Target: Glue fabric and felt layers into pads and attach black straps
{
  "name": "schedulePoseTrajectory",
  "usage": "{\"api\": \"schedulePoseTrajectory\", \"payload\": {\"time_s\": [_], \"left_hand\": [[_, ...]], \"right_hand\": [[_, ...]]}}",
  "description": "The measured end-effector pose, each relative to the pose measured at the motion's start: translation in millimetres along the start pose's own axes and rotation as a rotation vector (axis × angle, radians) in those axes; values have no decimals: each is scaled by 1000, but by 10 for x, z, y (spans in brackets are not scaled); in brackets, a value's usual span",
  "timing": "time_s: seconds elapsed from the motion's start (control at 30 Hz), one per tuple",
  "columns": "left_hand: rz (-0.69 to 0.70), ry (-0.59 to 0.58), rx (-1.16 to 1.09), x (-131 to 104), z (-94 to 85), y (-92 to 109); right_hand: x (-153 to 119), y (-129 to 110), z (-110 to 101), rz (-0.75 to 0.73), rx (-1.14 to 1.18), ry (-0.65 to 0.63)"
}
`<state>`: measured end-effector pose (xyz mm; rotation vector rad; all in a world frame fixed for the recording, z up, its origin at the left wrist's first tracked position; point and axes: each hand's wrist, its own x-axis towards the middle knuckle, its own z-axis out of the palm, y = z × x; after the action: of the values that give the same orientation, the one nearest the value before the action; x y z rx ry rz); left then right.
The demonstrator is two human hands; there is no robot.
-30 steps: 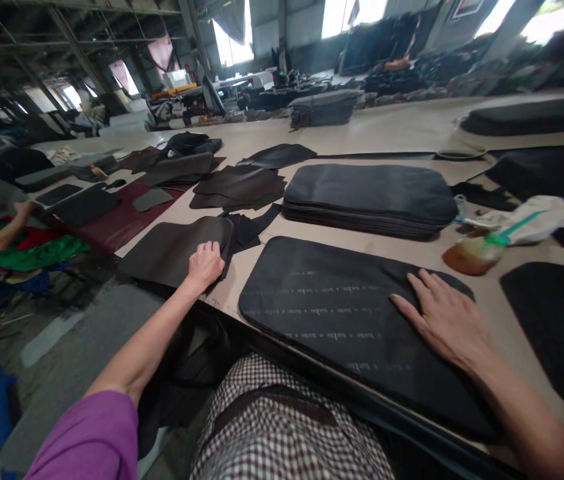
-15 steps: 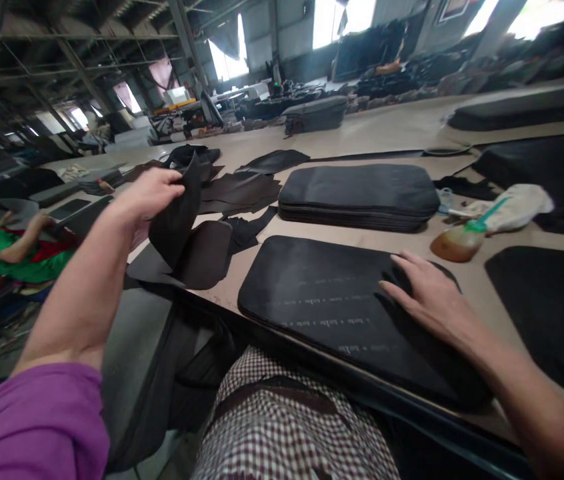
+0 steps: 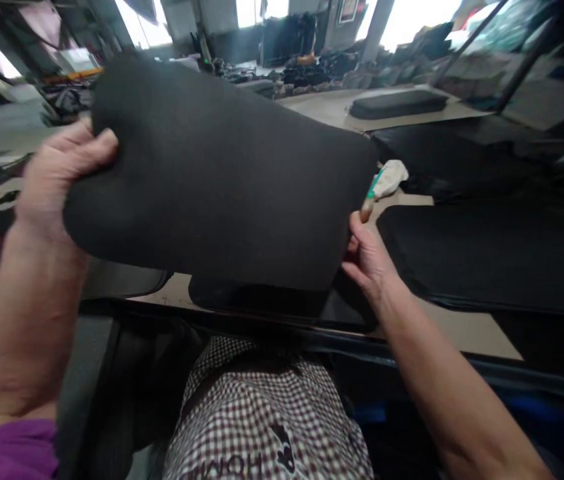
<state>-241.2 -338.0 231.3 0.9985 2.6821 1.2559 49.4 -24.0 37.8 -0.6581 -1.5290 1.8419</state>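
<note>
A: Large sheet [image 3: 227, 180]: dark, matt, smooth; leather or rubber, can't tell which.
B: Apron [image 3: 262, 427]: checked cloth, dull, creased. Sleeve [image 3: 15, 451]: plain cloth, matt, softly folded.
A: Tabletop [image 3: 493, 335]?
B: Smooth, flat finish, like card or board. Table edge [image 3: 357, 343]: darker, slight gloss.
A: White rag [image 3: 393, 177]: looks like cloth, crumpled.
B: Panel [image 3: 497, 257] at right: black, mostly matt, smooth. Material unclear.
</note>
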Motion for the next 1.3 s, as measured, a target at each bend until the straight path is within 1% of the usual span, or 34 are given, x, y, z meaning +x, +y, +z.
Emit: {"api": "schedulePoseTrajectory", "payload": {"time_s": [0.03,0.07,0.1,0.13,0.2,0.23,0.27,0.33,0.43,0.53,0.63,0.77,0.87,1.07,1.2,1.3], "left_hand": [[48,-52,-169,-50,217,-76],[47,-121,-304,-99,433,-191],[-11,-185,-390,-147,642,-341],[-72,-233,-423,-192,840,-513],[-180,-306,-381,-273,1182,-866],[-210,-342,-327,-307,1318,-1022],[-221,-359,-258,-333,1428,-1152],[-185,-347,-99,-362,1566,-1330],[-64,-268,112,-335,1613,-1448],[1,-242,171,-253,1585,-1496],[-5,-235,140,-169,1576,-1519],[-17,-252,167,-112,1611,-1527],[-15,-258,181,-109,1637,-1548],[-16,-267,200,-118,1643,-1610],[6,-250,219,-129,1643,-1618],[27,-244,255,-141,1641,-1607]], "right_hand": [[-59,-23,-128,-38,15,69],[-126,-30,-262,-71,15,134],[-197,-21,-395,-93,-8,189],[-267,5,-519,-94,-65,229],[-394,96,-721,-45,-283,266],[-444,151,-792,-14,-421,270],[-481,207,-842,7,-553,272],[-519,304,-888,-2,-753,295],[-511,386,-879,-73,-913,346],[-478,396,-849,-96,-926,348],[-447,382,-826,-109,-879,348],[-421,403,-818,-89,-969,375],[-427,437,-824,-68,-1027,382],[-472,459,-835,-84,-1028,372],[-487,459,-825,-96,-1036,370],[-501,450,-801,-70,-1071,373]]}}
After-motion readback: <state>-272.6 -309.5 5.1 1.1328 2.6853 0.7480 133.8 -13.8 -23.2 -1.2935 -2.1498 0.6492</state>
